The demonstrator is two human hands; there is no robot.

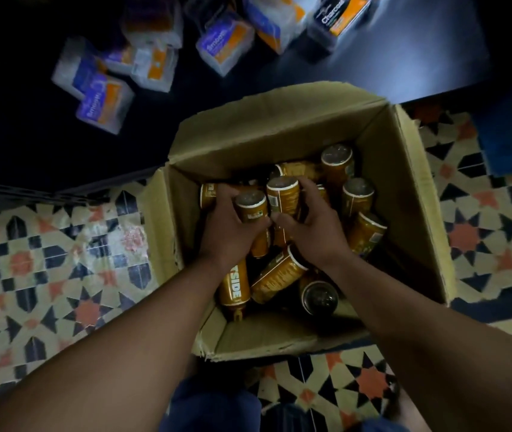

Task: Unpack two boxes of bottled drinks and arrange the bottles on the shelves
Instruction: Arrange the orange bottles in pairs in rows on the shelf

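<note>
Hands [233, 227] [309, 226] around bottles [282, 194] inside box [404, 182]

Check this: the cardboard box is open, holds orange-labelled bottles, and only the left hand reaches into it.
Wrong about the hands. The head view shows the left hand and the right hand both reaching into the open cardboard box of orange-labelled bottles.
</note>
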